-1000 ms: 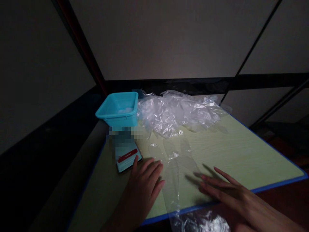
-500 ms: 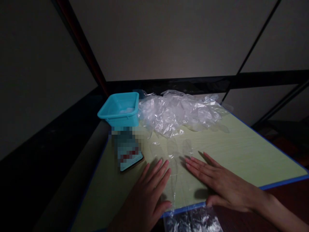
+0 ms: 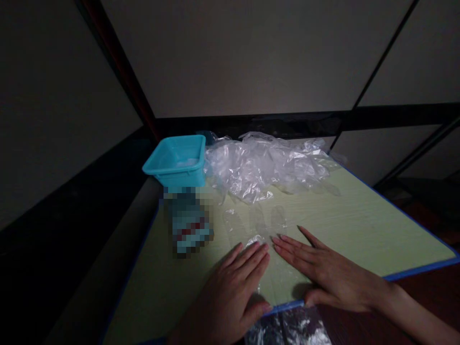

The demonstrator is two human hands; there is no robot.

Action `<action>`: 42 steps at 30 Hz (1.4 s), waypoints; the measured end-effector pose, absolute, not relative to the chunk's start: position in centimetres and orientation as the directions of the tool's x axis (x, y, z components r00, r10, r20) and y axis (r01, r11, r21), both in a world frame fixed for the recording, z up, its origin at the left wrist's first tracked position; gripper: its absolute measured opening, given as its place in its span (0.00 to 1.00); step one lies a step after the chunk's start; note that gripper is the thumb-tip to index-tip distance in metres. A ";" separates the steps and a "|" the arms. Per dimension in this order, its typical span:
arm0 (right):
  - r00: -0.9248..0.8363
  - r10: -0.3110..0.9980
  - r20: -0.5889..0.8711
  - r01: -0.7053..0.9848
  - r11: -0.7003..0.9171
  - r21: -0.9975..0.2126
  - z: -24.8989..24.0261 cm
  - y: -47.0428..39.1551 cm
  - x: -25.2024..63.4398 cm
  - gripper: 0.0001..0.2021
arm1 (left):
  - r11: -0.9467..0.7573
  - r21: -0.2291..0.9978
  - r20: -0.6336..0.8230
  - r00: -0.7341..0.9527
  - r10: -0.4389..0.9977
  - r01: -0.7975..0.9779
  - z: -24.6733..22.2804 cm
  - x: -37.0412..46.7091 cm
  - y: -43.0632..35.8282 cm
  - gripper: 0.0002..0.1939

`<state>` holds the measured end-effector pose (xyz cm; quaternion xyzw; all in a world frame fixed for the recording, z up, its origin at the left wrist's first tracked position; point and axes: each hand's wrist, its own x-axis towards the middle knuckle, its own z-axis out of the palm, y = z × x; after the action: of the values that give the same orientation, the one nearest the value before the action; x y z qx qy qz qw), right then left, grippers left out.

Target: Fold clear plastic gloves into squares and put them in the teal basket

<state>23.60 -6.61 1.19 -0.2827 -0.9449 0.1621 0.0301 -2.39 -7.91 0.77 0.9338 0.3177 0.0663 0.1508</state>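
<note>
A clear disposable plastic glove (image 3: 258,223) lies flat on the tabletop (image 3: 366,225), its lower end hanging past the near edge. Your left hand (image 3: 235,290) covers its middle; your right hand (image 3: 321,268) angles over its right side. Each grip is flattened, fingers extended. Beyond the glove sits a heap of crumpled clear gloves (image 3: 266,167); left of it, a pixelated phone (image 3: 190,218) and, farther back, a turquoise basin (image 3: 185,179).

2 bare hands (image 3: 230,294) (image 3: 334,273) — slim fingers (image 3: 295,252), bare right forearm (image 3: 408,297)
</note>
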 end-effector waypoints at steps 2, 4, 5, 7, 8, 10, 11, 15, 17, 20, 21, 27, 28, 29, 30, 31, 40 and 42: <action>-0.839 0.543 -0.036 0.524 0.788 -0.323 1.1 -6.6 23.7 0.40 | -0.747 0.339 0.024 0.789 0.614 0.571 0.7 -2.4 -7.9 0.35; -0.837 0.545 -0.035 0.525 0.785 -0.328 1.1 -6.6 23.7 0.40 | -0.745 0.352 0.029 0.789 0.613 0.566 0.7 -2.5 -7.9 0.36; -0.837 0.546 -0.034 0.525 0.784 -0.332 1.2 -6.6 23.7 0.41 | -0.745 0.357 0.037 0.788 0.614 0.564 0.8 -2.5 -7.9 0.36; -0.836 0.548 -0.028 0.523 0.780 -0.343 1.5 -6.4 23.5 0.41 | -0.746 0.359 0.055 0.785 0.617 0.561 0.9 -2.6 -8.0 0.37; -0.836 0.549 -0.024 0.521 0.779 -0.348 1.7 -6.3 23.4 0.41 | -0.749 0.355 0.065 0.784 0.617 0.560 1.0 -2.6 -8.1 0.37; -0.838 0.546 -0.002 0.511 0.782 -0.357 2.1 -5.8 23.1 0.40 | -0.754 0.341 0.078 0.782 0.619 0.562 1.1 -2.7 -8.1 0.36; -0.840 0.542 0.015 0.500 0.786 -0.364 2.2 -5.4 22.9 0.40 | -0.756 0.334 0.080 0.782 0.618 0.563 1.0 -2.7 -8.1 0.35; -0.845 0.528 0.085 0.464 0.803 -0.374 2.4 -4.2 22.3 0.36 | -0.755 0.336 0.062 0.787 0.614 0.563 0.9 -2.8 -8.1 0.36; -0.842 0.531 0.089 0.470 0.806 -0.360 2.2 -3.8 22.2 0.34 | -0.758 0.340 0.050 0.795 0.605 0.556 0.9 -2.7 -8.1 0.38; -0.838 0.540 0.083 0.483 0.802 -0.352 1.8 -3.9 22.2 0.34 | -0.757 0.346 0.023 0.802 0.597 0.554 1.0 -2.6 -8.0 0.40; -0.834 0.545 0.082 0.487 0.798 -0.355 1.7 -3.9 22.2 0.34 | -0.753 0.352 0.014 0.802 0.598 0.556 1.1 -2.6 -7.9 0.40; -0.817 0.568 0.100 0.498 0.782 -0.374 1.6 -4.4 22.4 0.33 | -0.729 0.415 -0.003 0.803 0.596 0.544 1.2 -2.5 -7.7 0.42; -0.816 0.569 0.098 0.501 0.782 -0.371 1.5 -4.4 22.4 0.33 | -0.728 0.424 0.000 0.804 0.595 0.538 1.2 -2.5 -7.7 0.42; -0.815 0.572 0.094 0.506 0.781 -0.367 1.4 -4.3 22.4 0.33 | -0.726 0.431 0.003 0.804 0.595 0.536 1.2 -2.6 -7.8 0.41; -0.813 0.575 0.090 0.511 0.780 -0.362 1.4 -4.3 22.4 0.33 | -0.725 0.434 0.008 0.803 0.596 0.534 1.3 -2.6 -7.8 0.42; -0.810 0.579 0.089 0.517 0.778 -0.356 1.3 -4.2 22.4 0.33 | -0.726 0.434 0.012 0.802 0.597 0.533 1.3 -2.6 -7.9 0.41; -0.810 0.580 0.085 0.533 0.789 -0.304 1.2 -4.0 22.2 0.31 | -0.732 0.429 0.001 0.810 0.586 0.529 1.4 -2.5 -7.8 0.37; -0.806 0.584 0.091 0.535 0.787 -0.307 1.2 -4.0 22.0 0.30 | -0.735 0.428 0.001 0.813 0.582 0.526 1.5 -2.4 -7.8 0.36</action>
<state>21.96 -3.95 1.16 -0.2975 -0.9408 0.1343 0.0909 -2.44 -7.80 1.45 0.9289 0.2981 0.0676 0.2089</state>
